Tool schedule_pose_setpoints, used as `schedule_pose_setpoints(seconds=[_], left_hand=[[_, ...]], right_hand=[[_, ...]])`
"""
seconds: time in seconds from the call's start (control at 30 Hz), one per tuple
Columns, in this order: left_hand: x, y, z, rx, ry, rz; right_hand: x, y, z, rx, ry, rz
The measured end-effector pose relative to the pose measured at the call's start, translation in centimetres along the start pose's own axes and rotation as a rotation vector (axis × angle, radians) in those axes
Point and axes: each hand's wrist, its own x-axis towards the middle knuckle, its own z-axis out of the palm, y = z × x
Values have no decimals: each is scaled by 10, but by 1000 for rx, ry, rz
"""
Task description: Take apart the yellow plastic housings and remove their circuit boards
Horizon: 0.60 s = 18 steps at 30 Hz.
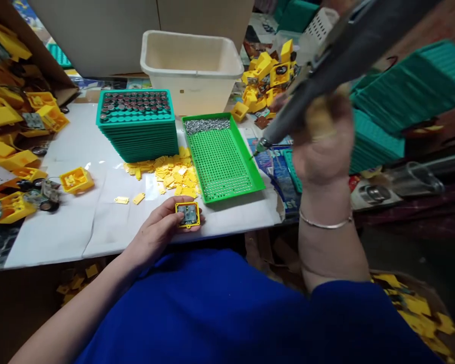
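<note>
Near the table's front edge, my left hand (170, 218) is closed around a small yellow plastic case (188, 226) with a circuit board inside, open side up. The thumb lies on the board. Raised at the right, my right hand (323, 149) is wrapped around a dark grey electric screwdriver (293, 114), somewhat blurred by motion. Its bit points down and left, above the right rim of a bright green tray (225, 162). Small silver screws (207, 125) are heaped at the tray's far end. Loose flat yellow plastic pieces (174, 174) lie left of the tray.
Stacked teal trays (138, 136) hold round metal parts, with an off-white bin (191, 83) behind. Yellow housings crowd the left side (7, 151) and lie in a pile (263, 76) at the back. More teal trays (413, 81) stand far right. A box of yellow pieces (420, 313) sits lower right.
</note>
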Motion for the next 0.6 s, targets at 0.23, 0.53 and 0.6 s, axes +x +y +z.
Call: schedule_pose_setpoints(seconds=[0.23,0.53,0.6], left_hand=[[9,-3,11,-8,38,-22],[9,-2,12,-16,62,-40],[9,-1,12,-23,62,-46]], right_hand=[[-7,7,50,72,-176,200],[-44,17,89,111,-163,205],[-46,20,89,20,-194,257]])
